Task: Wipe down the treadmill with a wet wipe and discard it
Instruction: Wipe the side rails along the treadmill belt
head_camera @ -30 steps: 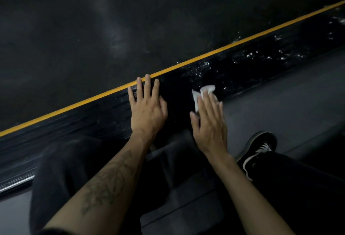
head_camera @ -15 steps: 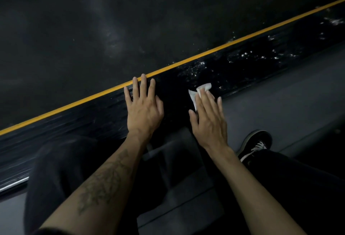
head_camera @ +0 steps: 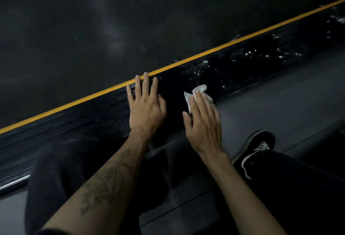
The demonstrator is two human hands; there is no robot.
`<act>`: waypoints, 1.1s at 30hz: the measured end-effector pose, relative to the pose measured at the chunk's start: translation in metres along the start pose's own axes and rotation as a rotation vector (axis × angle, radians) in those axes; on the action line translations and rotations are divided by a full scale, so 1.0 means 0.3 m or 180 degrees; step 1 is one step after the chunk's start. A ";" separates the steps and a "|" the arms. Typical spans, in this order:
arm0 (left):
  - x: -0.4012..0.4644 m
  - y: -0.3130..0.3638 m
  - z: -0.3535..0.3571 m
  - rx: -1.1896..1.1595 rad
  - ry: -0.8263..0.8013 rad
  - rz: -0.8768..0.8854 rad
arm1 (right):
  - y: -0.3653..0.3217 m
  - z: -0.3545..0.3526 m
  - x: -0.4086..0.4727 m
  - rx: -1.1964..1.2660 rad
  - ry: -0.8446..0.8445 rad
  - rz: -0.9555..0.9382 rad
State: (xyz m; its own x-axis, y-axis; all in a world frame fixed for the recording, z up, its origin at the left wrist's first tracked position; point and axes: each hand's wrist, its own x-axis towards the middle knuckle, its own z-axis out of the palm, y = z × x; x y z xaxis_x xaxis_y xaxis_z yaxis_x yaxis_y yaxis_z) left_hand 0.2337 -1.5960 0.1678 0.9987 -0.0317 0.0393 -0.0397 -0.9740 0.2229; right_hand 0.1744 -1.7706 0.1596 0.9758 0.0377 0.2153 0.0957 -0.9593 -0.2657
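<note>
The treadmill's black side rail (head_camera: 242,66) runs diagonally from lower left to upper right, edged by a yellow stripe (head_camera: 205,52), with the dark belt (head_camera: 93,29) beyond it. My right hand (head_camera: 203,122) presses a crumpled white wet wipe (head_camera: 197,93) onto the rail's near edge; most of the wipe is hidden under my fingers. My left hand (head_camera: 146,106) lies flat on the rail just left of it, fingers spread, fingertips at the yellow stripe. White specks dot the rail to the right of the wipe.
A grey floor strip (head_camera: 280,104) borders the rail on the near side. My knees in dark trousers (head_camera: 61,169) fill the lower frame, and my black shoe with white laces (head_camera: 257,147) rests on the floor at the right.
Both hands have held nearly the same place on the rail; the right hand with the wipe has shifted slightly up and to the right.
</note>
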 end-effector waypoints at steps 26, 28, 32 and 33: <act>0.003 -0.001 0.000 -0.0004 -0.0036 0.0005 | 0.052 0.006 0.072 0.0091 -0.0167 -0.0289; 0.002 -0.002 -0.001 -0.0020 -0.0044 0.0002 | 0.064 0.008 0.151 0.0006 -0.0190 -0.0064; 0.002 0.000 0.001 0.0014 -0.0035 -0.0004 | -0.035 0.035 0.092 0.0270 0.0015 -0.0098; 0.003 -0.002 0.002 0.0024 -0.0030 -0.0006 | -0.047 0.039 0.059 0.0261 -0.0022 -0.0358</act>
State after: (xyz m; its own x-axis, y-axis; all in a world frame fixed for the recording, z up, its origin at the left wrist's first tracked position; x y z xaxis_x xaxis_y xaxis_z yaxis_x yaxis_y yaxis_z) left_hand 0.2348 -1.5956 0.1671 0.9990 -0.0319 0.0299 -0.0376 -0.9757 0.2157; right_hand 0.1926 -1.7530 0.1563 0.9593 0.1460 0.2416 0.2200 -0.9228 -0.3163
